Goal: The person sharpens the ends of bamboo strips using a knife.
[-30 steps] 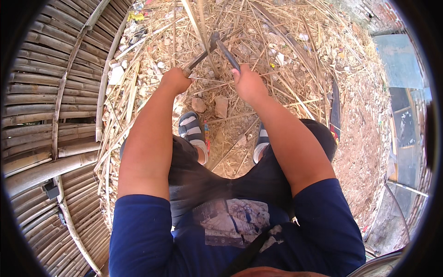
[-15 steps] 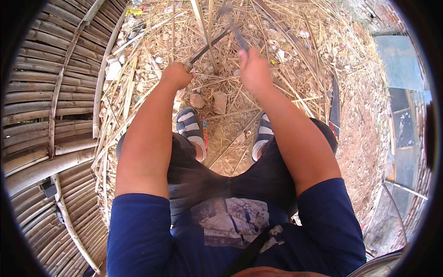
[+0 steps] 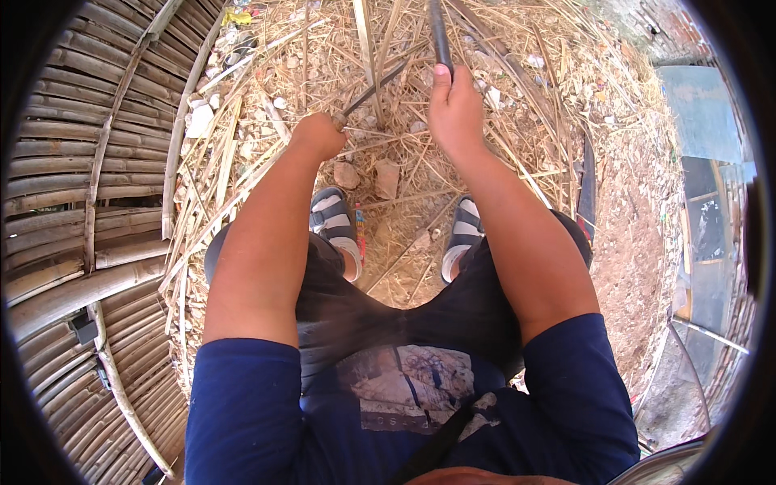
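Observation:
My left hand [image 3: 321, 136] is closed around the short handle of a long knife. Its dark, narrow blade [image 3: 373, 93] slants up and right, crossing a pale upright bamboo strip [image 3: 366, 50]; whether it is sunk into the strip I cannot tell. To the right, my right hand [image 3: 458, 111] grips a dark-handled hammer [image 3: 439, 36], thumb along the shaft. The hammer's head lies beyond the top edge. Apart from each other, both hands are held out past my knees.
Straw and split bamboo litter [image 3: 517, 105] cover the ground, with two stones [image 3: 387, 179] between my sandalled feet. A bamboo slat wall [image 3: 121, 153] stands close on the left. At the right are a dark flat strip [image 3: 586, 182] and a blue-grey panel [image 3: 702, 109].
The hammer has swung up, its head leaving the top of view. My right hand has risen slightly and moved right; my left hand with the knife has shifted a little right.

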Available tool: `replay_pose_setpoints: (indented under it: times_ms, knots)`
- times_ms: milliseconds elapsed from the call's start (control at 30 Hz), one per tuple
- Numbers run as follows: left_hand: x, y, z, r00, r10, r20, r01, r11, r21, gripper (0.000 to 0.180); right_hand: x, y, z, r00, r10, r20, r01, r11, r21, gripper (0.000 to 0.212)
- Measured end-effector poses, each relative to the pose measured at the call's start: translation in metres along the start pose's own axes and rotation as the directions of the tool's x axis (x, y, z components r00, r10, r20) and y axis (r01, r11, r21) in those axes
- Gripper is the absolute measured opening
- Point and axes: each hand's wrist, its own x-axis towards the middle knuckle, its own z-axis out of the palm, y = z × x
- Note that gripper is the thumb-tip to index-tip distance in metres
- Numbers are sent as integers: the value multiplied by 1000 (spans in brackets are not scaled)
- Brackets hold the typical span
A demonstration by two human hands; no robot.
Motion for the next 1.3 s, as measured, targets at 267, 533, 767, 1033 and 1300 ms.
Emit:
replay_pose_setpoints:
  times_ms: [267,533,767,1033,1300]
  knots:
    - [7,-18,13,999,26,36,-29,997,73,54,-33,55,31,879,232,418,-107,948,-301,45]
    - [22,-22,32,995,97,8,-98,990,106,46,-1,1,5,985,77,153,-68,995,-68,45]
    - [12,-15,17,990,126,62,-135,974,180,49,-38,79,33,949,143,280,-76,969,-237,44]
    - [18,-16,18,995,80,59,-87,987,134,54,-3,29,16,921,196,337,-127,968,-214,49]
    - [10,-7,6,995,25,95,-35,994,101,52,12,-3,-11,994,89,59,-92,995,48,47]
